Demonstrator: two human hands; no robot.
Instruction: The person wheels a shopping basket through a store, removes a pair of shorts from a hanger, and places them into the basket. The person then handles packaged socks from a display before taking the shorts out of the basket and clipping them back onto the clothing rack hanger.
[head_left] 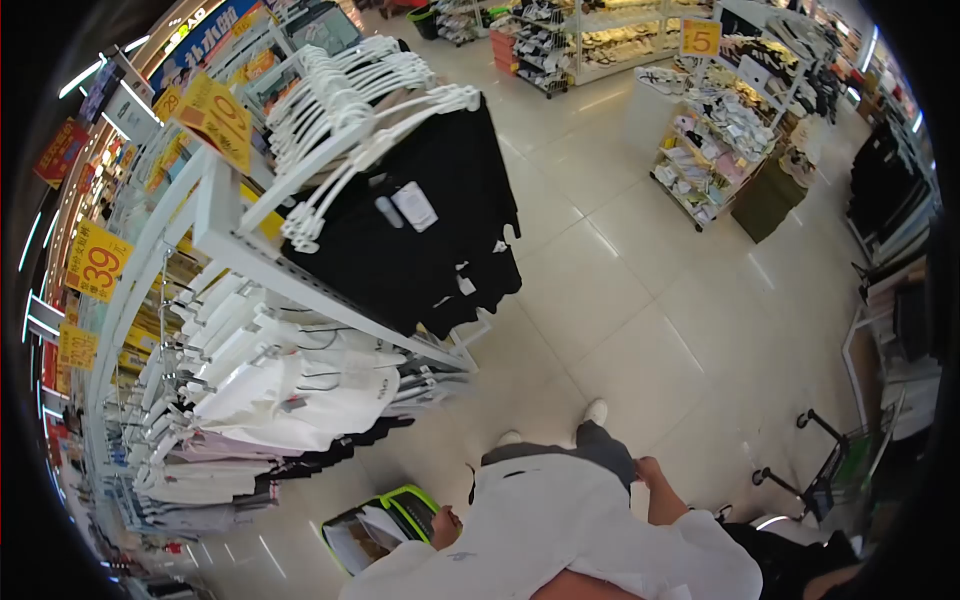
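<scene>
At the lower left, my left hand (446, 526) is closed at the near edge of a dark shopping basket (412, 514) with a bright green rim. Its fingers curl in beside the basket's side, and the exact grip is partly hidden. Pale, white items (362, 536) lie inside the basket. My right hand (648, 470) hangs beside my grey trousers (602, 450), its fingers curled in and nothing visible in them. White T-shirts (310, 390) hang on the rack to my left. Above them, black garments (440, 200) hang from white hangers (340, 110).
A white rack frame (330, 295) runs along my left, with yellow price signs (98, 262). Ahead right stands a wheeled display (715, 160) of small goods. Shoe shelves (620, 35) are farther back. Clothes racks with black wheeled feet (800, 480) edge the tiled floor (620, 290) at right.
</scene>
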